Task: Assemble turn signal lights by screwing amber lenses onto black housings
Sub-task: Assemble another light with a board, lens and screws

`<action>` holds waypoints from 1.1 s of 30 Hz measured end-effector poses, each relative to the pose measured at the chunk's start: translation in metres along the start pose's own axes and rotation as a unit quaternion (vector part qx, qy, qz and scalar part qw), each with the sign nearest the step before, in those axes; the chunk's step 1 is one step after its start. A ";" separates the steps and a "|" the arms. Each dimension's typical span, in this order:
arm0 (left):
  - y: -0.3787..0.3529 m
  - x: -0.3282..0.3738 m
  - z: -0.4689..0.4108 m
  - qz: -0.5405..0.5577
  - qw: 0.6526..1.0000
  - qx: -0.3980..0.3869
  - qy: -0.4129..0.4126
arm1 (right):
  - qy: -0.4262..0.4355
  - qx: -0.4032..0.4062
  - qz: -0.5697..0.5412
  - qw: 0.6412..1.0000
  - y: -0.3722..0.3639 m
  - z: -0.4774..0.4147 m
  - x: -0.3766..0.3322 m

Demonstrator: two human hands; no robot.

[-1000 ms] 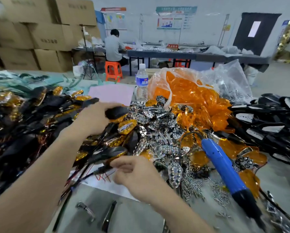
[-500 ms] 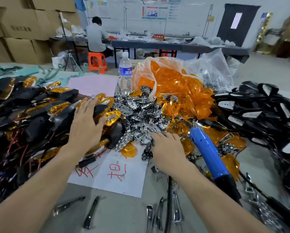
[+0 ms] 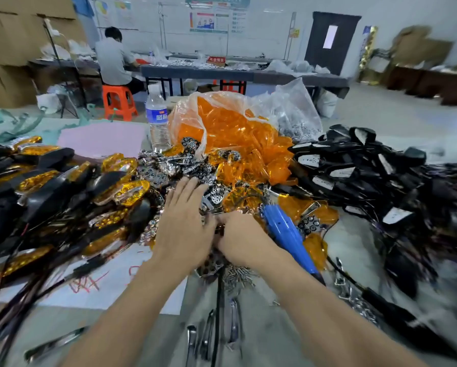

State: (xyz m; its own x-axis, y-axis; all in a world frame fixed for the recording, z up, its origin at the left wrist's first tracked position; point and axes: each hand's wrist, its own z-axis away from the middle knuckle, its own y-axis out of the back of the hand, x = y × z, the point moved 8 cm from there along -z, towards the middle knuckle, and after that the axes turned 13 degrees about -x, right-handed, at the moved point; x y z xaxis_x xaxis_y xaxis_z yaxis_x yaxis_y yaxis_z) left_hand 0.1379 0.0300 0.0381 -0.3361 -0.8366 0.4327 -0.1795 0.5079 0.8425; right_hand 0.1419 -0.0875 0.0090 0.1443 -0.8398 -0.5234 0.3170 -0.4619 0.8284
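A grey work table fills the view, heaped with parts from left to right. On the left lies a broad pile of finished turn signal lights, black bodies with amber faces and trailing wires. On the right sits a comparable pile of bare black housings. Between them, at the far middle, a clear plastic bag of amber lenses spills loose lenses toward the near side. In front of the bag spreads a heap of chrome reflector plates. A white paper sheet with red writing lies on the near left, partly under the wires. A blue electric screwdriver rests slanted just right of the centre, tip toward the lenses. A water bottle stands upright at the far edge, left of the bag. The left hand lies palm down on the reflector heap, fingers straight and slightly spread. The right hand sits just beside it, touching it, fingers bent down into the parts; I cannot tell whether it grips anything. Small screws lie scattered just near of the hands.
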 end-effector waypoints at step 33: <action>-0.050 0.002 -0.021 -0.037 0.996 -0.043 0.063 | -0.204 0.249 0.159 0.933 0.152 0.012 0.138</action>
State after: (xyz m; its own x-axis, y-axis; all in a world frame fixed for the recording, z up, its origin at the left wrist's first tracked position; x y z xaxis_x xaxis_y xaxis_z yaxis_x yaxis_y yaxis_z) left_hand 0.1655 -0.0016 0.0031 -0.2049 -0.8933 0.4001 -0.1180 0.4283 0.8959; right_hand 0.1985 -0.2767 0.0650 -0.2449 -0.9488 -0.1995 -0.1705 -0.1604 0.9722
